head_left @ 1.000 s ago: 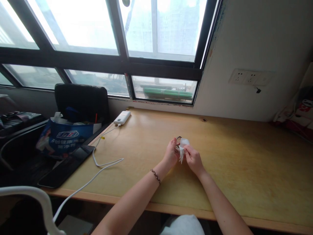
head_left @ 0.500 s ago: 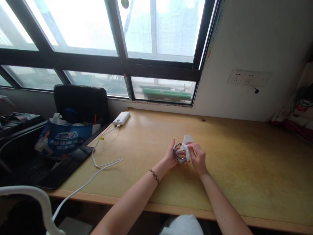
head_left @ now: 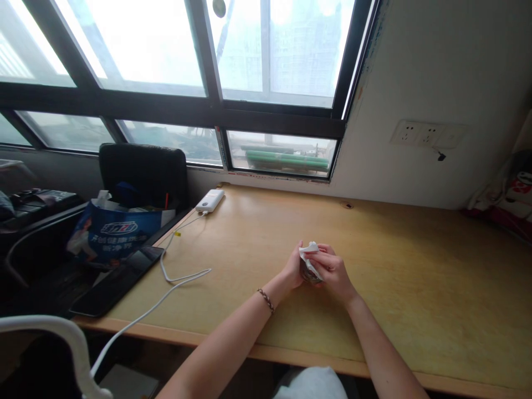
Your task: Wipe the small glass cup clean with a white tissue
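Observation:
My left hand (head_left: pixel 293 269) is wrapped around the side of a small, round, clear glass dish (head_left: pixel 308 274), held above the wooden desk. A crumpled white tissue (head_left: pixel 308 251) lies over its rim and inside. From the right, my right hand (head_left: pixel 336 275) pinches the tissue and presses it against the glass. Fingers and tissue hide much of the dish, so its full shape is hard to make out. A braided bracelet circles my left wrist.
On the desk (head_left: pixel 257 221), a white power bank (head_left: pixel 210 200) sits at the far left corner, its white cable (head_left: pixel 166 271) trailing forward. A black tablet-like panel (head_left: pixel 120 280) overlaps the left edge. Beyond it, a blue bag (head_left: pixel 112 230) rests on a black chair (head_left: pixel 143 166).
My right hand has moved over the dish, pushing the tissue onto the rim and into it. The dish has tilted, and its opening is now mostly covered. The camera view has shifted slightly.

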Motion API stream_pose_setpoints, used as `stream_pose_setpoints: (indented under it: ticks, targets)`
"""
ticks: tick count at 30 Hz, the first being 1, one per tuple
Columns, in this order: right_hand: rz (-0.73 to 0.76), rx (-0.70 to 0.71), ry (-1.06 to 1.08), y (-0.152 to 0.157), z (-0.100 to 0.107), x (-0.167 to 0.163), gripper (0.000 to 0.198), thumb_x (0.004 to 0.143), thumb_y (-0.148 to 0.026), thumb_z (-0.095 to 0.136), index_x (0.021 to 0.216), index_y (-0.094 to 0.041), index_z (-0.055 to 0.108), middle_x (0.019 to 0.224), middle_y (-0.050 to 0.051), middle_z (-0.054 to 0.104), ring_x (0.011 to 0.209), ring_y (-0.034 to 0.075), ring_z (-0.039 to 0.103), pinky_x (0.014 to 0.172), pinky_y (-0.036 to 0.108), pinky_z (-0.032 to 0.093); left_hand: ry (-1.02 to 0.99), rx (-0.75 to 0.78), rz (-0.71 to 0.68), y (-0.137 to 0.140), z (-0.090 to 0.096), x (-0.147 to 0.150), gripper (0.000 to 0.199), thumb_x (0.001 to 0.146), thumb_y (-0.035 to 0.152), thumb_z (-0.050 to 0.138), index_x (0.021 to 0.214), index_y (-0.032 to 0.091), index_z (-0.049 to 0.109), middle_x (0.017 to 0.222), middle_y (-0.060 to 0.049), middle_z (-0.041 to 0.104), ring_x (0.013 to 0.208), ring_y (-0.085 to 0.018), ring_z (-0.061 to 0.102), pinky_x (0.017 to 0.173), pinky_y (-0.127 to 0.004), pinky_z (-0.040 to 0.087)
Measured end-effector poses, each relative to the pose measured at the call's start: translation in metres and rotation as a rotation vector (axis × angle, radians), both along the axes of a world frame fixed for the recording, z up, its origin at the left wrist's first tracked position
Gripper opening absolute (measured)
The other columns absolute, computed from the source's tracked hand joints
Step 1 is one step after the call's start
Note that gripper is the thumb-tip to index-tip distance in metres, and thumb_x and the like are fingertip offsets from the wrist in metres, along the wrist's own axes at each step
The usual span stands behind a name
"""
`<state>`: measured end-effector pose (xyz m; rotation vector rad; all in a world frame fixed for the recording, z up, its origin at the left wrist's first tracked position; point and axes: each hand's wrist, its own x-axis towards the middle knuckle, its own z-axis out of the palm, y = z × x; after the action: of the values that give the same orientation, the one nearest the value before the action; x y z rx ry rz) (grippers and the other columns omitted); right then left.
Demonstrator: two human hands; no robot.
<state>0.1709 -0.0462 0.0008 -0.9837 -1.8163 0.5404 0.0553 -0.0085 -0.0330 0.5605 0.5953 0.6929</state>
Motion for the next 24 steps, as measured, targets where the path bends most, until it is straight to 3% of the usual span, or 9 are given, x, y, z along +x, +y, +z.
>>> stream_pose_setpoints:
  ticks: [6, 12, 16, 21, 24]
  targets:
    - [-0.217, 0.036, 0.021, 0.007, -0.009, 0.003, 0.021, 0.079, -0.025, 0.046, 0.092, -0.024, 0.063, 0.1, 0.004, 0.061, 0.095, 0.019, 0.052, 0.086, 0.037, 0.039, -0.046, 0.032, 0.204, 0.0, 0.005, 0.002, 0.052, 0.069, 0.059, 0.038, 0.087, 0.014, 0.057, 0.064, -0.007, 0.063, 0.051, -0.021, 0.058, 0.048, -0.035, 0.046]
    - [-0.271, 0.076, -0.005, 0.009, -0.013, 0.004, 0.021, 0.079, -0.025, 0.046, 0.089, -0.022, 0.064, 0.103, 0.004, 0.06, 0.097, 0.019, 0.053, 0.089, 0.037, 0.037, -0.119, 0.045, 0.527, 0.005, 0.002, 0.007, 0.038, 0.071, 0.046, 0.048, 0.082, 0.012, 0.058, 0.065, -0.005, 0.062, 0.052, -0.013, 0.056, 0.054, -0.025, 0.043]
    - [-0.246, 0.059, -0.026, 0.008, -0.016, 0.001, 0.021, 0.079, -0.024, 0.045, 0.089, -0.022, 0.064, 0.097, 0.004, 0.062, 0.096, 0.019, 0.054, 0.088, 0.034, 0.039, -0.144, 0.054, 0.623, 0.01, -0.002, 0.007, 0.033, 0.07, 0.043, 0.05, 0.079, 0.012, 0.056, 0.066, -0.005, 0.061, 0.056, -0.013, 0.056, 0.056, -0.025, 0.042]
    - [-0.144, 0.013, -0.054, 0.006, -0.019, -0.003, 0.023, 0.079, -0.024, 0.043, 0.094, -0.022, 0.061, 0.096, 0.004, 0.063, 0.093, 0.019, 0.055, 0.094, 0.039, 0.032, -0.105, 0.207, 0.712, 0.012, -0.006, 0.005, 0.028, 0.072, 0.042, 0.049, 0.081, 0.015, 0.05, 0.066, 0.0, 0.056, 0.057, -0.01, 0.053, 0.055, -0.022, 0.041]
    - [-0.064, -0.07, -0.039, 0.003, -0.018, -0.006, 0.028, 0.08, -0.028, 0.042, 0.104, -0.02, 0.055, 0.105, 0.006, 0.058, 0.102, 0.021, 0.05, 0.094, 0.041, 0.031, -0.047, 0.296, 0.694, 0.008, -0.005, 0.005, 0.029, 0.073, 0.042, 0.049, 0.086, 0.017, 0.046, 0.069, 0.0, 0.054, 0.059, -0.01, 0.052, 0.055, -0.022, 0.04]
